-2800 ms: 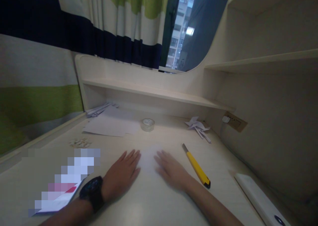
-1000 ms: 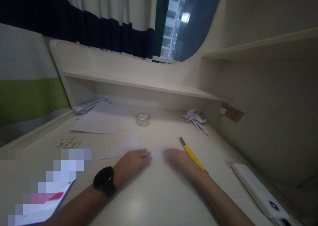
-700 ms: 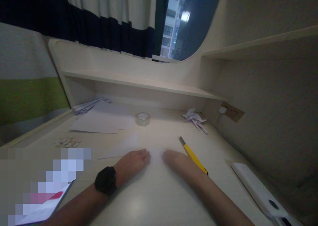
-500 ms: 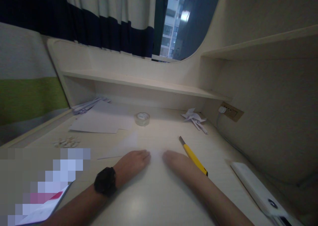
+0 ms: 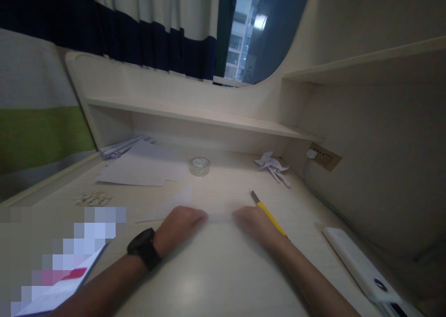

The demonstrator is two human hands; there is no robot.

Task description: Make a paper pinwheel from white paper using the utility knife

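A pale sheet of paper [image 5: 220, 216], blurred against the desk, spans the gap between my two hands. My left hand [image 5: 183, 224], with a black watch [image 5: 144, 249] on its wrist, is closed with its fingertips at the paper's left end. At the right end, my right hand [image 5: 254, 220] is curled with its fingers pressed together. A yellow utility knife [image 5: 272, 218] lies just beside my right hand, blade pointing away. Behind my left hand rests a loose white paper piece [image 5: 170, 204].
Clear tape [image 5: 200, 167] sits at the back middle. Paper sheets [image 5: 139, 166] lie back left, near small pale pieces [image 5: 93, 198]. A folded paper pinwheel [image 5: 272, 163] is back right. A white device [image 5: 355, 261] lies right, and a partly blurred-out screen [image 5: 69, 284] front left.
The fingers, flatter on the paper before, are now curled in at its two ends. Both wrists are raised a little, and the paper strip shows more plainly between the hands.
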